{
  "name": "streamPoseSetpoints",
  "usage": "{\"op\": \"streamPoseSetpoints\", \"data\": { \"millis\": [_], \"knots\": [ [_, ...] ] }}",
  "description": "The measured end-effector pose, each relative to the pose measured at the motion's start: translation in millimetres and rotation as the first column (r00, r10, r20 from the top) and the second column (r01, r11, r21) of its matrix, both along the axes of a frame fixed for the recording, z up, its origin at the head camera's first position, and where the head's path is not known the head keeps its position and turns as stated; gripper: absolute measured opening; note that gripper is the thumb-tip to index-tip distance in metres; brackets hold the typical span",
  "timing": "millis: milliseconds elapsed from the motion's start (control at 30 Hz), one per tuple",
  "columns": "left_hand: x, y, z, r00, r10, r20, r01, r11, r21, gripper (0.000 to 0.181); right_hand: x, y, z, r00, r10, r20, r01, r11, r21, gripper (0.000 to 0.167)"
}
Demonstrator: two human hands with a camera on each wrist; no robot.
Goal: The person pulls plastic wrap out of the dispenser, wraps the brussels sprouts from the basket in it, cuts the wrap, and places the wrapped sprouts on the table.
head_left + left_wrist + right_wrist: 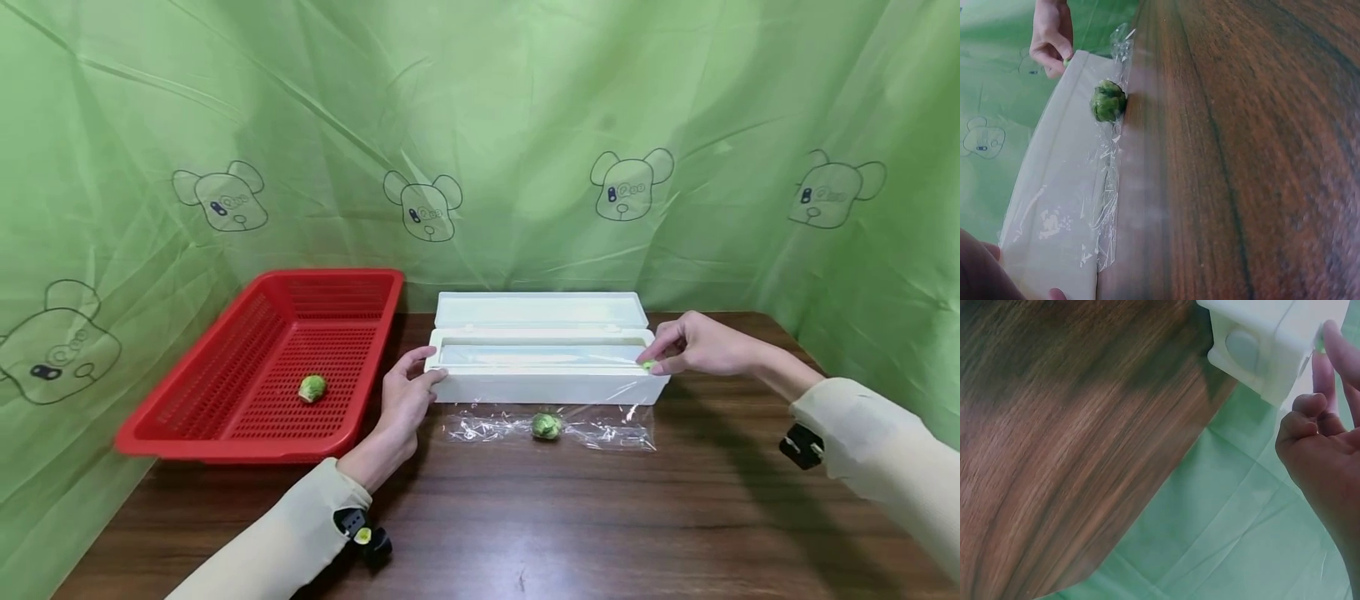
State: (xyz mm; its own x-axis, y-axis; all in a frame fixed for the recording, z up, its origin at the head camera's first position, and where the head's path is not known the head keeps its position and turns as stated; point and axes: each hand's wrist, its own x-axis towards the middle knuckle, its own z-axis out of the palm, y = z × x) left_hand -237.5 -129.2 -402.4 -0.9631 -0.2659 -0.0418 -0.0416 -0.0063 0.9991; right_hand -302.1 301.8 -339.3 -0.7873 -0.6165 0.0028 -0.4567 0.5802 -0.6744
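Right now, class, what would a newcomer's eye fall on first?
Likely the large red basket at left, one green sprout inside. Next, the long white box at centre, lid open, the left grip at one end and the right grip pinching a small green piece at the other. In front, a second sprout lies with crinkled clear film to either side.

In the head view, the left arm (273, 533) slanted up from the bottom left; the left hand (403, 400) gripped left of centre. The right arm (885, 437) reached in from the lower right, the right hand (701, 343) pinching, its other fingers (1299, 425) curled.
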Motion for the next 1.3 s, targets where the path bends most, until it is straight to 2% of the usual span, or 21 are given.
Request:
{"op": "streamPoseSetpoints", "data": {
  "millis": [267, 367, 467, 567, 733, 867, 933, 1033, 1133, 1233, 1300],
  "knots": [
    [1.4, -0.3, 4.4, 1.0, -0.007, 0.015, 0.007, 1.0, 0.022, 0.041, 2.9, 10, -0.8, 1.0, -0.014, -0.024, 0.014, 1.0, -0.01, 0.02],
    [2.8, -1.1, 4.7, 1.0, -0.012, 0.028, 0.011, 0.999, 0.043, 0.042, 6.5, 8, -3.3, 0.998, -0.052, -0.031, 0.052, 0.998, -0.019, 0.022],
    [4.7, -1.3, 4.1, 0.999, -0.025, 0.041, 0.022, 0.997, 0.067, 0.043, 15.3, 3, -6.9, 0.987, -0.119, -0.108, 0.116, 0.992, -0.04, 0.027],
    [5.3, -0.9, 3.8, 0.998, -0.042, 0.048, 0.037, 0.996, 0.087, 0.045, 27.1, -5, -11.7, 0.953, -0.179, -0.244, 0.171, 0.984, -0.053, 0.031],
    [4.1, -2.0, 4.5, 0.996, -0.065, 0.068, 0.055, 0.989, 0.136, 0.048, 41.9, -17, -20.7, 0.885, -0.196, -0.422, 0.197, 0.979, -0.043, 0.031],
    [4.6, -3.7, 4.4, 0.993, -0.09, 0.082, 0.075, 0.983, 0.168, 0.048, 44.3, -20, -27.7, 0.84, -0.201, -0.504, 0.203, 0.978, -0.052, 0.029],
    [6.0, -4.2, 4.3, 0.993, -0.091, 0.076, 0.077, 0.984, 0.163, 0.048, 44.2, -20, -30.4, 0.828, -0.21, -0.519, 0.21, 0.976, -0.06, 0.027],
    [8.4, -3.7, 3.4, 0.998, -0.058, 0.036, 0.053, 0.992, 0.113, 0.047, 44.1, -18, -33.2, 0.821, -0.218, -0.528, 0.217, 0.974, -0.065, 0.025],
    [10.7, -1.5, 2.9, 1.0, 0.004, -0.03, -0.004, 1.0, -0.005, 0.047, 44.6, -17, -34.8, 0.818, -0.227, -0.529, 0.222, 0.972, -0.074, 0.024],
    [11.7, 0.4, 2.8, 0.996, 0.029, -0.089, -0.039, 0.993, -0.115, 0.043, 44.3, -17, -36.4, 0.812, -0.232, -0.536, 0.221, 0.971, -0.086, 0.024],
    [11.9, 0.9, 2.6, 0.994, 0.032, -0.101, -0.049, 0.985, -0.163, 0.037, 43.7, -18, -37.5, 0.806, -0.234, -0.544, 0.219, 0.971, -0.093, 0.024]
  ]
}}
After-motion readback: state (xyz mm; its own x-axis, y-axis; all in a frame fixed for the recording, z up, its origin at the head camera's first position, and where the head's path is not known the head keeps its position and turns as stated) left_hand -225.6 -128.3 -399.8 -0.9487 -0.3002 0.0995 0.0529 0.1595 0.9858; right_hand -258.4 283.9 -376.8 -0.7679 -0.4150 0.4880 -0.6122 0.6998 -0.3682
